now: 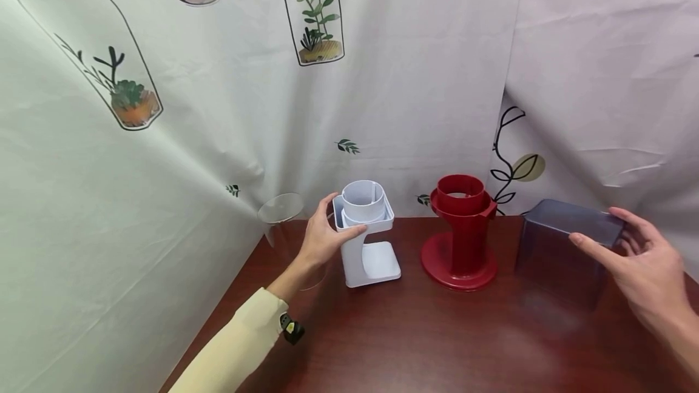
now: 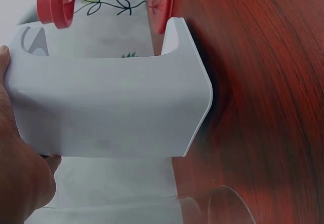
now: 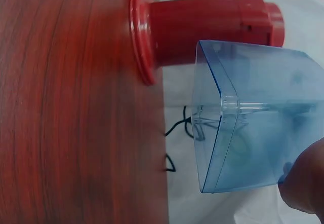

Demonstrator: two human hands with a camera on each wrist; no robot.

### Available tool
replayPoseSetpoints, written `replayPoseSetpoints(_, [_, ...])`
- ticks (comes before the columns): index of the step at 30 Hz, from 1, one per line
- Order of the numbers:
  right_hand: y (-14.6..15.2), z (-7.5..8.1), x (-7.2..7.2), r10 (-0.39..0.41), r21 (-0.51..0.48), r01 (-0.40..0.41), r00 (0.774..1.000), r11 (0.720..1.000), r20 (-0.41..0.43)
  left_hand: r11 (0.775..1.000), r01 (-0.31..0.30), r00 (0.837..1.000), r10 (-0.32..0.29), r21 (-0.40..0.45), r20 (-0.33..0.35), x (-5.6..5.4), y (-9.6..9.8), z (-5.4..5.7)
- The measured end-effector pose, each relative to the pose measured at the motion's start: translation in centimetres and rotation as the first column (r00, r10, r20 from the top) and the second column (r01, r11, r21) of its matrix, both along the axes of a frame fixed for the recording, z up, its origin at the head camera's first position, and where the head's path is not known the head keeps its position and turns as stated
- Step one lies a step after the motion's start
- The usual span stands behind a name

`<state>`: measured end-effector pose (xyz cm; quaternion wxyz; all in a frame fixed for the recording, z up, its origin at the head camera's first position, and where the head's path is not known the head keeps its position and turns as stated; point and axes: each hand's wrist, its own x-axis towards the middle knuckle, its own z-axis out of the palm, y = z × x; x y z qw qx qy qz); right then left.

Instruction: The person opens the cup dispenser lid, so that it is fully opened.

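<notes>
My left hand (image 1: 324, 236) grips the upper part of a white stand (image 1: 355, 262), which has a round collar in a square rim and a flat foot. The foot is at the table surface; I cannot tell whether it touches. In the left wrist view the stand's smooth back (image 2: 111, 107) faces the camera. My right hand (image 1: 647, 256) holds a clear bluish square container (image 1: 568, 223) by its closed end, thumb and fingers on opposite sides. In the right wrist view the container's open rim (image 3: 210, 117) points toward the table and hangs above it.
A red stand (image 1: 466, 241) with a round base is on the table between the hands. A clear, wide-rimmed vessel (image 1: 281, 208) is at the left, partly behind my left arm. The brown table (image 1: 426, 344) meets a printed cloth backdrop (image 1: 426, 108) behind and at left.
</notes>
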<state>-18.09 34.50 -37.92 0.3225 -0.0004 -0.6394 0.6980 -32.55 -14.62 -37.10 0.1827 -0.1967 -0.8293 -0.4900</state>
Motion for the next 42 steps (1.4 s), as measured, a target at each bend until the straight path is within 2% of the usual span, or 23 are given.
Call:
replayPoseSetpoints(6, [0.6,-0.6,-0.8,-0.047,0.043,0.044,0.996,0.998,0.070,1.000,-0.002,1.000,0.002,0.010,0.015,-0.6,0.0,-0.7])
replayPoseSetpoints(8, [0.8,-0.8,-1.1,-0.075,0.089,0.066,0.993,0.994,0.096,1.000,-0.003,1.000,0.002,0.014,0.027,-0.8,0.0,-0.9])
replayPoseSetpoints(13, [1.4,-1.2,-1.7,-0.148,0.212,0.113,0.977,0.971,0.157,0.999,0.022,0.998,-0.024,0.034,0.062,-1.4,0.1,-1.3])
replayPoseSetpoints(19, [2.1,-2.1,-2.4,-0.183,0.253,0.129,0.962,0.959,0.202,0.997,0.072,0.995,-0.074,0.038,0.066,-1.9,-0.1,-1.5])
replayPoseSetpoints(22, [2.5,-2.7,-2.7,-0.208,0.291,0.136,0.951,0.947,0.231,0.997,0.075,0.994,-0.076,0.026,0.074,-1.9,-0.1,-1.5])
replayPoseSetpoints(28, [3.0,-3.6,-3.2,-0.223,0.352,0.121,0.938,0.928,0.265,0.997,0.075,0.993,-0.076,0.016,0.091,-2.1,-0.2,-1.5])
replayPoseSetpoints(35, [3.2,-4.1,-3.7,-0.169,0.386,0.052,0.946,0.921,0.276,0.997,0.074,0.993,-0.075,0.010,0.091,-2.3,-0.4,-1.5])
replayPoseSetpoints(42, [2.9,-4.6,-3.7,-0.184,0.468,0.022,0.935,0.883,0.302,0.997,0.078,0.993,-0.076,-0.012,0.091,-2.3,-0.3,-1.5])
